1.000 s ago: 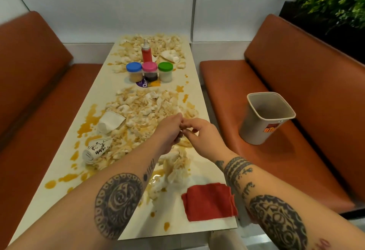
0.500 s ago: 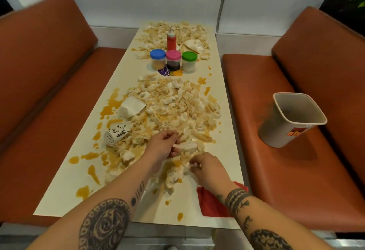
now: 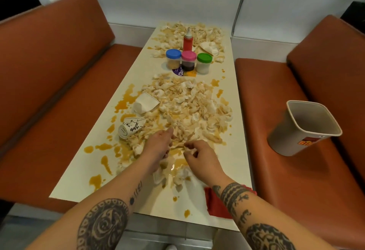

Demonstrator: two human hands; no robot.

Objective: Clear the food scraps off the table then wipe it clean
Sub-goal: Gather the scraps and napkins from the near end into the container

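Pale food scraps (image 3: 187,103) lie in a wide heap across the middle of the cream table (image 3: 237,151), with a second heap (image 3: 197,32) at the far end. Orange sauce stains (image 3: 124,101) spot the left side. At the heap's near edge, my left hand (image 3: 160,145) rests on the scraps with its index finger stretched out. Close beside it, my right hand (image 3: 199,155) has curled fingers that pinch a few pale scraps. A red cloth (image 3: 214,206) lies at the near right corner, partly hidden by my right forearm.
A beige bin (image 3: 302,127) stands on the right orange bench. Two crushed paper cups (image 3: 145,103) (image 3: 130,128) lie left of the heap. Three lidded jars (image 3: 188,61) and a red sauce bottle (image 3: 187,41) stand further back. Orange benches flank the table.
Both hands came down from touching each other above the heap to its near edge and now sit slightly apart in the scraps. The view has swung left.
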